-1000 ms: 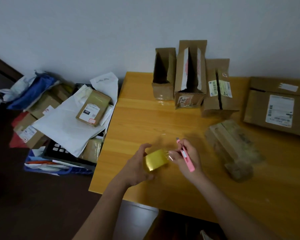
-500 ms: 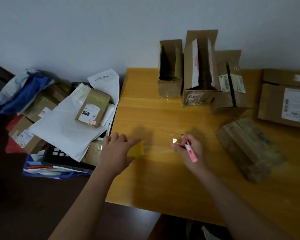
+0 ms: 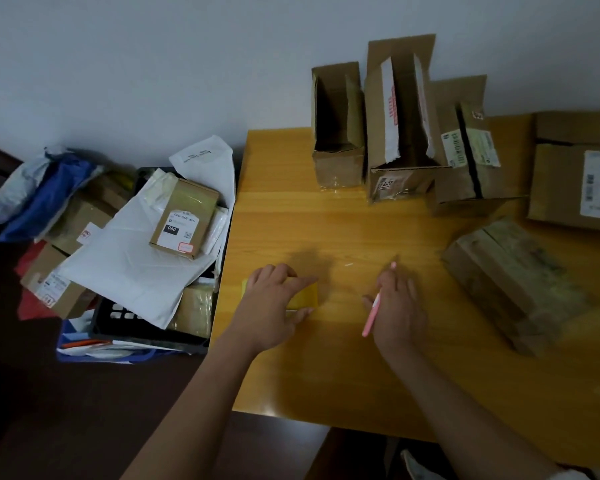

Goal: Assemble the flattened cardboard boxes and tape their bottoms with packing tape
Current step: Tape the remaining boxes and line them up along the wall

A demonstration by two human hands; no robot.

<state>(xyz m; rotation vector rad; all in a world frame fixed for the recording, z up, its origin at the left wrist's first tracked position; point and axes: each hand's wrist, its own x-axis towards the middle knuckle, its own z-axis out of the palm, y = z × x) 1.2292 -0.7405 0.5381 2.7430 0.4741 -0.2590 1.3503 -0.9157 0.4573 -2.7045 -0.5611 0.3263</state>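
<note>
Dim room with an orange-yellow wooden table [image 3: 326,375] standing against a plain pale grey-white wall [image 3: 153,64].

Soft, low light is falling across the tabletop, leaving faint shadows. A dark brown floor [image 3: 66,427] is lying in shade left of and below the table.

Tabletop [image 3: 326,358]: honey-yellow wood grain. Tape roll [image 3: 307,296]: yellow. Cutter [image 3: 371,315]: pink. Far boxes [image 3: 338,133]: brown cardboard, white labels with black barcodes. Left crate [image 3: 142,329]: black. Mailer [image 3: 132,271]: white. Bag [image 3: 45,199]: blue.
</note>
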